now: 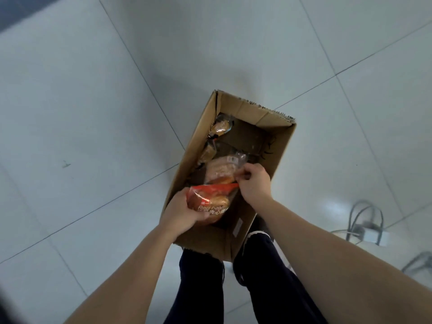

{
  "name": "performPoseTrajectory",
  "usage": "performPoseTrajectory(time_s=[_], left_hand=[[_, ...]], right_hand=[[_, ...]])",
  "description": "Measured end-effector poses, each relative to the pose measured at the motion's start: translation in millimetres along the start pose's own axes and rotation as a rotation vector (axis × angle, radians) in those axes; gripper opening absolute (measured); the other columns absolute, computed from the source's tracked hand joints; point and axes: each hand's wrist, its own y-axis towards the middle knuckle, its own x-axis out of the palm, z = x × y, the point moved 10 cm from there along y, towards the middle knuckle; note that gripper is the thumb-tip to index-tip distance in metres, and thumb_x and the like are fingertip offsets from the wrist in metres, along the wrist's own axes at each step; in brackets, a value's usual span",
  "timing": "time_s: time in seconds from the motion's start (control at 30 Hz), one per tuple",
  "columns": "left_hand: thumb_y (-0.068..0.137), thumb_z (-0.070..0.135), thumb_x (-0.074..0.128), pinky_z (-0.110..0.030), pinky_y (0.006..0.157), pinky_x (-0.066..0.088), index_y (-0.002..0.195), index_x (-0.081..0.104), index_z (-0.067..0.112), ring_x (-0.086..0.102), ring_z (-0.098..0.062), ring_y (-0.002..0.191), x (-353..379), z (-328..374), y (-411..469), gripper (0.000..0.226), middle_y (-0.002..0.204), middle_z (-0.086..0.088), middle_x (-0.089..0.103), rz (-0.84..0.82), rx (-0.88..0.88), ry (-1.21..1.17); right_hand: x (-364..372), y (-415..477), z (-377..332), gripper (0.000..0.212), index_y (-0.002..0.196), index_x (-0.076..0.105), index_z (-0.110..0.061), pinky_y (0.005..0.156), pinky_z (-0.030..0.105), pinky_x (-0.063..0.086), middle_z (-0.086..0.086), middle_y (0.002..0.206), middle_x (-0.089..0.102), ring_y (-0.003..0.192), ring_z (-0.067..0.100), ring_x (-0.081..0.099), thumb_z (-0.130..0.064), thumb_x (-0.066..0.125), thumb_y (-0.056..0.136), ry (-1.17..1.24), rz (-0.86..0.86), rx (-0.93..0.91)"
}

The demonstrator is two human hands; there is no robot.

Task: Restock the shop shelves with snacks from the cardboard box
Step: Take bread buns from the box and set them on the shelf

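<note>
Over the cardboard box (275,146), a red bean bread packet (210,202) is gripped by the left hand (181,211), while a clear bread packet (222,168) is pinched by the right hand (253,183) fingers (240,176).

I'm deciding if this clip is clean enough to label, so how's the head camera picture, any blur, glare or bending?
Head view: wide-angle bending curves the floor tile seams; soft focus, only "Red bean" reads on the red packet; the cardboard box is dim inside; glints on the clear bread packet; dark blur in the lower left corner.
</note>
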Motion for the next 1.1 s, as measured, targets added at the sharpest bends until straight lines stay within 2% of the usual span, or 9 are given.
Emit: performPoseTrajectory(time_s=[0.17, 0.27, 0.43, 0.6, 0.7, 0.77, 0.87, 0.97, 1.1], left_hand=[[0.07, 0.012, 0.083, -0.03, 0.092, 0.05, 0.104, 0.056, 0.029, 0.062, -0.01, 0.099, -24, 41, -67, 0.047, 0.099, 0.014, 0.067, -0.079, 0.001, -0.182], [0.07, 0.004, 0.081, -0.035, 0.089, 0.054, 0.113, 0.06, 0.02, 0.064, -0.017, 0.106, -48, 66, -109, 0.05, 0.105, 0.004, 0.07, -0.177, 0.026, -0.314], [0.043, 0.027, 0.094, -0.027, 0.092, 0.046, 0.129, 0.051, 0.022, 0.048, -0.013, 0.12, -93, 112, -178, 0.096, 0.127, 0.007, 0.051, -0.254, 0.128, -0.328], [0.044, 0.019, 0.093, -0.028, 0.093, 0.047, 0.126, 0.054, 0.025, 0.056, -0.017, 0.116, -132, 145, -245, 0.091, 0.127, 0.002, 0.059, -0.222, 0.198, -0.403], [0.044, 0.027, 0.091, -0.04, 0.099, 0.047, 0.118, 0.064, 0.014, 0.066, -0.025, 0.11, -152, 152, -289, 0.08, 0.116, -0.007, 0.071, -0.22, 0.276, -0.529], [0.042, 0.029, 0.095, -0.043, 0.099, 0.046, 0.12, 0.062, 0.009, 0.066, -0.029, 0.109, -164, 147, -315, 0.086, 0.116, -0.012, 0.07, -0.178, 0.299, -0.658], [0.044, 0.029, 0.094, -0.043, 0.095, 0.049, 0.122, 0.059, 0.004, 0.067, -0.034, 0.106, -184, 133, -350, 0.089, 0.116, -0.016, 0.069, -0.047, 0.328, -0.873], [0.066, 0.023, 0.078, -0.047, 0.095, 0.05, 0.124, 0.059, 0.006, 0.066, -0.038, 0.107, -207, 113, -386, 0.063, 0.118, -0.018, 0.068, 0.108, 0.362, -1.076], [0.071, 0.028, 0.077, -0.055, 0.098, 0.047, 0.128, 0.058, 0.008, 0.063, -0.039, 0.112, -235, 88, -442, 0.064, 0.123, -0.02, 0.065, 0.312, 0.435, -1.258]], right_hand=[[-63, -47, -44, 0.015, 0.081, 0.067, -0.018, 0.074, 0.031, 0.047, 0.003, 0.097, 0.064, 0.092, 0.021, 0.058, -0.006, 0.061, 0.087, 0.046, 0.049, 0.011], [-93, -76, -84, 0.018, 0.082, 0.068, -0.019, 0.076, 0.032, 0.051, -0.004, 0.086, 0.065, 0.086, 0.017, 0.059, -0.005, 0.06, 0.089, 0.09, 0.012, -0.005], [-125, -123, -166, 0.017, 0.087, 0.067, -0.021, 0.06, 0.022, 0.045, -0.002, 0.084, 0.064, 0.068, 0.01, 0.054, -0.006, 0.059, 0.093, 0.236, -0.139, -0.038], [-129, -175, -243, 0.021, 0.083, 0.067, -0.017, 0.091, 0.047, 0.055, 0.011, 0.093, 0.068, 0.088, 0.032, 0.066, -0.003, 0.056, 0.094, 0.305, -0.42, -0.043], [-134, -205, -280, 0.014, 0.089, 0.068, -0.013, 0.077, 0.039, 0.055, 0.014, 0.094, 0.067, 0.079, 0.025, 0.061, -0.005, 0.057, 0.094, 0.339, -0.477, -0.072], [-136, -226, -301, 0.01, 0.098, 0.067, -0.011, 0.069, 0.034, 0.054, 0.02, 0.101, 0.068, 0.077, 0.023, 0.061, -0.015, 0.058, 0.095, 0.384, -0.49, -0.075], [-131, -261, -330, 0.048, 0.116, 0.057, -0.012, 0.063, 0.032, 0.051, 0.014, 0.099, 0.068, 0.079, 0.024, 0.064, -0.054, 0.048, 0.094, 0.582, -0.596, -0.013], [-117, -312, -363, 0.076, 0.119, 0.057, -0.014, 0.089, 0.038, 0.049, 0.008, 0.111, 0.066, 0.105, 0.024, 0.062, -0.077, 0.041, 0.079, 0.487, -0.817, -0.116], [-87, -387, -394, 0.061, 0.123, 0.053, -0.016, 0.095, 0.037, 0.05, 0.004, 0.118, 0.066, 0.106, 0.019, 0.065, -0.039, 0.08, 0.073, 0.074, -0.932, -0.392]])
